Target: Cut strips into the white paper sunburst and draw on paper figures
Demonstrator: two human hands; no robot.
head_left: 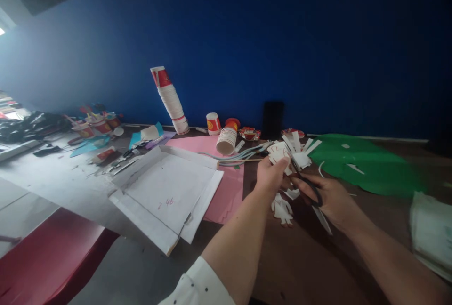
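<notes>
My left hand (271, 173) pinches a white paper cut-out (278, 153) with a brownish edge. In my right hand (326, 199) is a pair of dark-handled scissors (312, 191), its blades reaching up to the paper's right side; I cannot tell whether they are cutting into it. Below my left hand lies another white cut-out (282, 210) with finger-like strips. Loose white paper strips (298, 144) are spread just beyond the scissors. A long pale strip (322, 220) hangs or lies beneath my right hand.
A white cardboard tray (173, 187) sits left over pink paper (231, 196). Behind stand a leaning paper cup stack (172, 102), a single cup (213, 124) and a dark phone-like slab (273, 119). Green sheet (367, 166) lies right; a red chair (52, 258) is at lower left.
</notes>
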